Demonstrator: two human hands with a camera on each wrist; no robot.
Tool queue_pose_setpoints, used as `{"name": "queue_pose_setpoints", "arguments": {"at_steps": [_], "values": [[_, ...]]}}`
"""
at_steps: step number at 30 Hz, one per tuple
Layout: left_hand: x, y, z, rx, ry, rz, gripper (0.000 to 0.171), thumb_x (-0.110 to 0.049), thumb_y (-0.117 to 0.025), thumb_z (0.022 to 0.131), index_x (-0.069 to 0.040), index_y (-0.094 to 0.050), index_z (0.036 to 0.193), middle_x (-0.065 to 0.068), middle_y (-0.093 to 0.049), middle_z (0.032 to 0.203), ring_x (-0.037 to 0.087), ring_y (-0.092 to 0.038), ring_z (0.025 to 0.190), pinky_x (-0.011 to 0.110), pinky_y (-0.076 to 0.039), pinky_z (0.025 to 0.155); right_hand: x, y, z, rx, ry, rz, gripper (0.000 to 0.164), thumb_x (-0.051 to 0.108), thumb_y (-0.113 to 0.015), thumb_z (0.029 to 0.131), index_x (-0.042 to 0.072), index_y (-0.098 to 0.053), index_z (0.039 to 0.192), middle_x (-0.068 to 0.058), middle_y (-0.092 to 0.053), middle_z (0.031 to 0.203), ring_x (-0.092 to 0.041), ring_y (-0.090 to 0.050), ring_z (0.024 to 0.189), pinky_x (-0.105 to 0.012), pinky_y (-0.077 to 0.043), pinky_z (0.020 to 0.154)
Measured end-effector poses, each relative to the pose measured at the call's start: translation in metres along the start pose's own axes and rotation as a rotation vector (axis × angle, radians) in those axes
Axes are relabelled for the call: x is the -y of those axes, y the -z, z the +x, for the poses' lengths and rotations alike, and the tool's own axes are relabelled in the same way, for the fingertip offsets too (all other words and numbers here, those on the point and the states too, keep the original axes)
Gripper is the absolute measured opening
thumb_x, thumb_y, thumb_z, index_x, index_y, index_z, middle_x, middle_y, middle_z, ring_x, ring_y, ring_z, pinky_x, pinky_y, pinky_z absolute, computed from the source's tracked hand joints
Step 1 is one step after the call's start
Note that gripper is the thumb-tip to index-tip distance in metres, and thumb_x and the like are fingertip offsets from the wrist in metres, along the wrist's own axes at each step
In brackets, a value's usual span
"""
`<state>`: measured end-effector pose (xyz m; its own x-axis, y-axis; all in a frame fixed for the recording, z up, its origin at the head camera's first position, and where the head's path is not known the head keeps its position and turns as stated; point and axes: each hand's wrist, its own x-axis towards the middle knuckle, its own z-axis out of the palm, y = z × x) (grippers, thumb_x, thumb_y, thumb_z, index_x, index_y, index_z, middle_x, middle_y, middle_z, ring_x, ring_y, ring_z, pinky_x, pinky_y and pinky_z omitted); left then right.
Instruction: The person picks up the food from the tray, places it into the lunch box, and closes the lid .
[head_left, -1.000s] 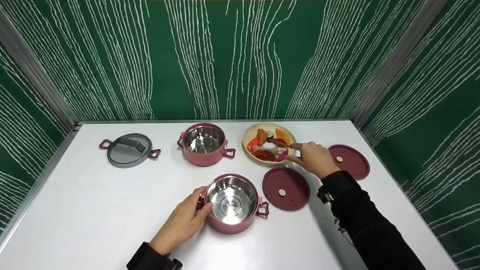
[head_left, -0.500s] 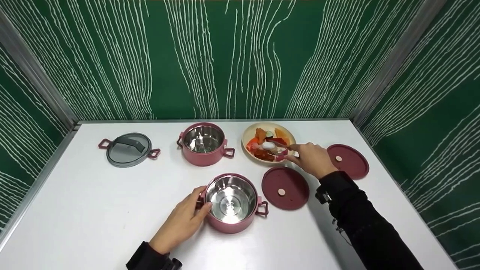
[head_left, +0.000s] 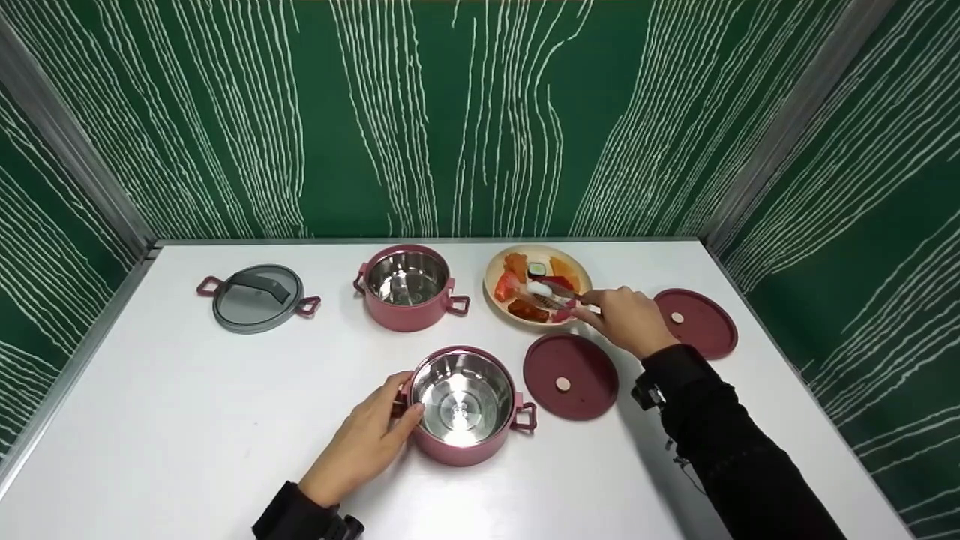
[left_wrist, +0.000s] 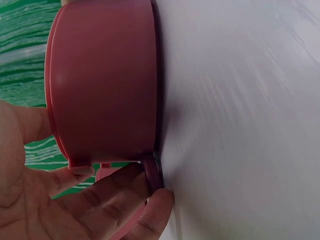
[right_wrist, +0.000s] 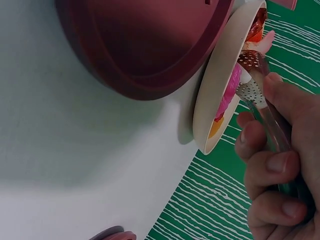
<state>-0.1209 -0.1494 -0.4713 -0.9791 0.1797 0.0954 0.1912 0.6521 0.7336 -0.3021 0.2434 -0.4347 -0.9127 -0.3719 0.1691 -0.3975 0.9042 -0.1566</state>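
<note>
My left hand grips the side handle of a red pot with a shiny steel inside. In the left wrist view, fingers curl about that handle, and the thumb lies against the rim. My right hand holds metal tongs with perforated tips. The tips are over a cream plate and around a white and pink piece of food. On the plate lie a cucumber roll, a brown glazed piece and other colourful food pieces.
A second red pot stands left of the plate. A grey lid with red handles lies far left. Two dark red lids lie near my right arm: a front lid and a right-hand lid. A green wall borders the table.
The tongs' tips have shifted slightly with the white and pink piece. The orange-brown piece has moved a little left, and the roll shows more. My left hand and the pot stay put.
</note>
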Motion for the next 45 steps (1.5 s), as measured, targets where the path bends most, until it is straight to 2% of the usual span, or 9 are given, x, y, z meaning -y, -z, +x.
{"name": "queue_pose_setpoints", "arguments": {"at_steps": [5,9,12,18,25,32,35,45], "values": [[-0.001,0.000,-0.001,-0.011,-0.017,0.007,0.052,-0.040,-0.058,0.111,-0.010,-0.052,0.154,0.024,-0.062,0.150,0.046,-0.058,0.142,0.067,-0.047,0.117,-0.001,0.001,-0.001,0.004,0.011,0.059,0.038,0.037,-0.071,0.105,0.003,-0.081,0.119,-0.020,-0.081,0.100,-0.039,-0.075,0.081,-0.051,-0.055,0.065],[0.000,-0.001,0.000,-0.012,-0.010,0.014,0.053,-0.041,-0.057,0.111,-0.010,-0.052,0.154,0.025,-0.062,0.150,0.047,-0.058,0.142,0.067,-0.046,0.118,-0.003,0.001,-0.001,0.027,-0.023,0.117,0.037,0.038,-0.071,0.105,0.005,-0.081,0.119,-0.014,-0.078,0.092,-0.027,-0.063,0.070,-0.038,-0.043,0.062],[0.001,-0.001,0.001,-0.012,-0.003,0.015,0.054,-0.041,-0.057,0.111,-0.010,-0.051,0.154,0.025,-0.061,0.151,0.046,-0.057,0.142,0.066,-0.046,0.118,-0.005,0.000,0.000,0.052,-0.051,0.156,0.038,0.039,-0.070,0.105,0.006,-0.081,0.120,-0.009,-0.074,0.084,-0.022,-0.056,0.067,-0.033,-0.038,0.061],[0.002,-0.001,0.001,-0.016,-0.003,0.020,0.053,-0.040,-0.057,0.111,-0.010,-0.051,0.154,0.025,-0.062,0.150,0.046,-0.058,0.142,0.066,-0.046,0.118,-0.006,0.002,-0.001,0.082,-0.084,0.206,0.039,0.041,-0.067,0.106,0.007,-0.081,0.121,-0.004,-0.069,0.074,-0.018,-0.054,0.064,-0.031,-0.038,0.061],[0.002,-0.001,0.001,-0.009,0.003,0.022,0.054,-0.040,-0.057,0.111,-0.010,-0.051,0.155,0.024,-0.061,0.152,0.046,-0.057,0.143,0.066,-0.045,0.119,-0.006,0.006,-0.005,0.076,-0.101,0.263,0.032,0.040,-0.068,0.107,0.011,-0.081,0.113,0.002,-0.059,0.064,-0.014,-0.052,0.059,-0.029,-0.038,0.058],[0.002,-0.001,0.002,-0.013,0.003,0.007,0.050,-0.038,-0.058,0.111,-0.011,-0.053,0.153,0.022,-0.064,0.148,0.042,-0.059,0.141,0.064,-0.047,0.118,-0.004,0.014,-0.013,0.054,-0.071,0.296,0.036,0.045,-0.064,0.108,0.012,-0.078,0.101,0.005,-0.057,0.059,-0.011,-0.054,0.056,-0.027,-0.038,0.056],[0.002,-0.001,0.002,-0.017,0.000,0.005,0.049,-0.037,-0.059,0.111,-0.012,-0.053,0.152,0.021,-0.065,0.146,0.042,-0.061,0.140,0.064,-0.048,0.117,-0.002,0.018,-0.015,0.044,-0.066,0.305,0.035,0.047,-0.064,0.108,0.017,-0.077,0.097,0.006,-0.055,0.057,-0.011,-0.053,0.055,-0.027,-0.038,0.056],[0.002,-0.002,0.002,-0.012,0.005,0.005,0.049,-0.038,-0.059,0.110,-0.012,-0.053,0.152,0.022,-0.064,0.147,0.043,-0.060,0.140,0.065,-0.048,0.117,0.009,0.027,-0.025,0.025,-0.043,0.333,0.034,0.050,-0.064,0.107,0.021,-0.078,0.099,0.007,-0.054,0.057,-0.010,-0.050,0.054,-0.026,-0.035,0.053]]}}
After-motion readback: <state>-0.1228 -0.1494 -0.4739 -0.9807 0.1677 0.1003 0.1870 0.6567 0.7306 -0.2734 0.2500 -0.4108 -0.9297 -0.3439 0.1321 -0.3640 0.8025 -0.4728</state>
